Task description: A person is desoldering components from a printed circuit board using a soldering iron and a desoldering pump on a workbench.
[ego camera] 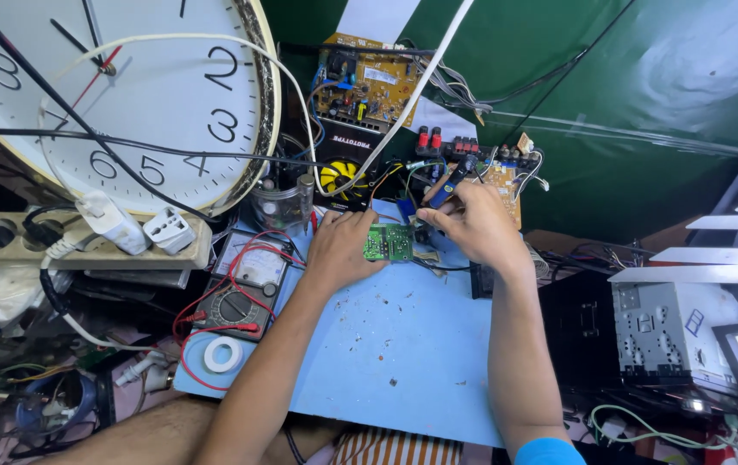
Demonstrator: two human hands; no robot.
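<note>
While our left hand (340,248) lies flat with its fingers closed down on the edge of the green board (388,242), pinning it against the blue mat (403,344) near the far edge, our right hand (472,222) grips the blue iron (448,187) like a pen, tip angled down toward the board's right side. Resting both wrists on the mat seems to steady the work. A meter (239,297) sits at the mat's left edge, in reach.

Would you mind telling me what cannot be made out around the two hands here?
- Head view: the soldering iron tip, hidden behind the right hand.
- Green board: its parts are too small; the left hand covers its left edge.
- Clock: cut off by the top and left edges.
</note>
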